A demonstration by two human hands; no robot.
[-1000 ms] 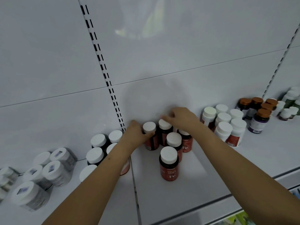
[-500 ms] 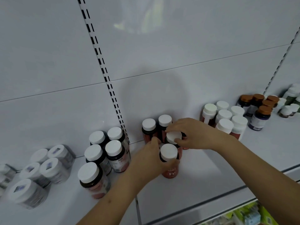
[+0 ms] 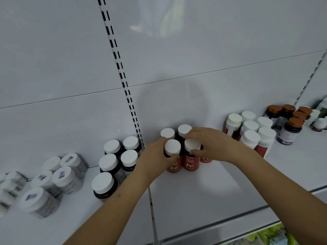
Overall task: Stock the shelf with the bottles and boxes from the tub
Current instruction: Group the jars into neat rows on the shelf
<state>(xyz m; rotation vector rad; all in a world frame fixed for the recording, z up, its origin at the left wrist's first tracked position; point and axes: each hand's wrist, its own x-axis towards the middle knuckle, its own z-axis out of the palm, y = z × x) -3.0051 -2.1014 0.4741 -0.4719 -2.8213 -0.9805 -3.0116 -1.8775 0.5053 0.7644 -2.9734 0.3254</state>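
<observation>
Several red "Fe" bottles with white caps stand in a tight cluster on the white shelf [image 3: 203, 193] against the back panel. My left hand [image 3: 155, 156] grips the front left red bottle [image 3: 174, 167] just under its cap. My right hand [image 3: 210, 145] curls round the front right red bottle [image 3: 190, 162] at its cap. Two more white caps [image 3: 184, 129] stand behind them, and another red bottle [image 3: 206, 159] shows under my right hand. The tub is out of view.
Dark bottles with white caps [image 3: 113, 163] stand to the left of the slotted upright [image 3: 123, 80]. Silver jars [image 3: 53, 181] sit further left. White-capped bottles [image 3: 254, 137] and brown-capped bottles [image 3: 290, 121] stand to the right. The shelf's front edge [image 3: 212, 225] runs below.
My left hand took the lone front bottle and moved it back and left into the cluster. My right hand came forward onto the bottle beside it. The two now stand side by side.
</observation>
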